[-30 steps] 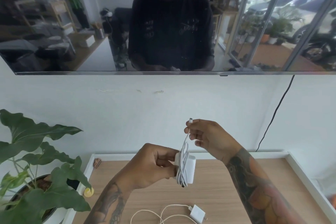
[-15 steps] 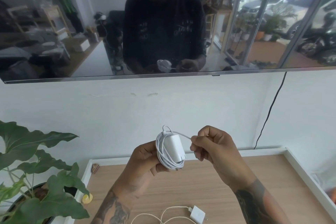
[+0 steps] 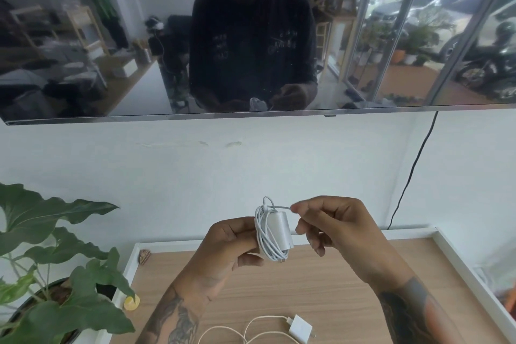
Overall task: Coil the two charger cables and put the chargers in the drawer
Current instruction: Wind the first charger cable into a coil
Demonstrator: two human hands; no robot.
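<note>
My left hand [image 3: 229, 246] holds a white charger block [image 3: 280, 229] above the wooden surface, with its white cable wound around it in several loops [image 3: 265, 234]. My right hand [image 3: 335, 223] pinches the free end of that cable just right of the block, drawn taut from the top of the coil. A second white charger [image 3: 301, 328] lies on the wood at the bottom edge, its cable [image 3: 251, 332] loose in curves to the left. No drawer shows in this view.
The wooden top [image 3: 321, 282] has a raised white rim [image 3: 460, 257]. A potted plant [image 3: 55, 260] stands at the left, with a small yellow object [image 3: 131, 303] by it. A dark screen [image 3: 251, 36] hangs on the wall; a black cord [image 3: 410, 176] runs down at right.
My left hand turned the charger so the wound coil faces me. My right hand came down from above the block and now pulls the cable end sideways at its top.
</note>
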